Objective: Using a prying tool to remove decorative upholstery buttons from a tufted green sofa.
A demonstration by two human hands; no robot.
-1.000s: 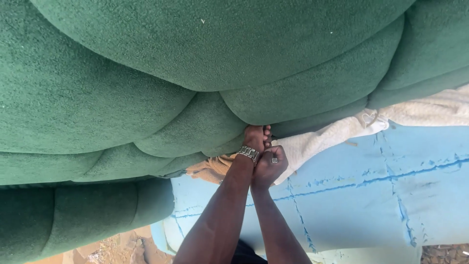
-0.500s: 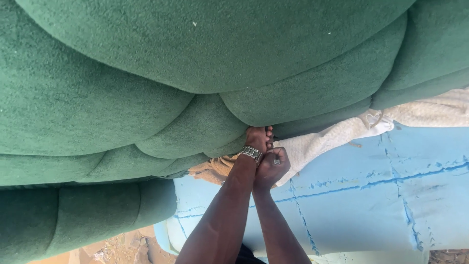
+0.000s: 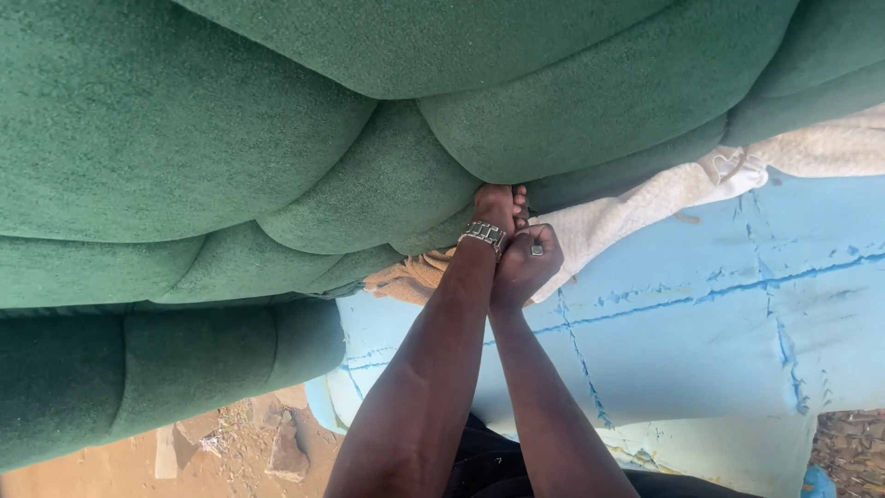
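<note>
- both forearms are seen stretched forward from the bottom of the view, side by side and nearly touching at the wrists.
- the left hand (image 3: 496, 205) is pushed into the seam under the green tufted upholstery (image 3: 277, 138); a metal wristwatch (image 3: 483, 235) is worn on that wrist.
- the left fingers (image 3: 519, 198) are curled tight and mostly buried in the fold; what they have hold of cannot be told.
- the right hand (image 3: 525, 263) is closed into a fist just below the seam, pressed against the left wrist; a ring (image 3: 536, 249) is seen on one finger. whether cloth is pinched inside the fist cannot be told.
- the cream fabric edge (image 3: 636, 207) is seen running from the hands off to the right, between the green upholstery and the blue foam slab (image 3: 701, 323); a tan fabric bit (image 3: 406, 277) is seen to the left of the wrists.
- edges: the green padding is bulged down over the hands, so the seam is tight. open room is found below and to the right, over the foam, which is marked by torn lines.
- a second green padded section (image 3: 138, 378) is seen at lower left, with sandy ground (image 3: 212, 452) and rubble beneath it.
- counted: two hands, one watch, one ring, one foam slab.
</note>
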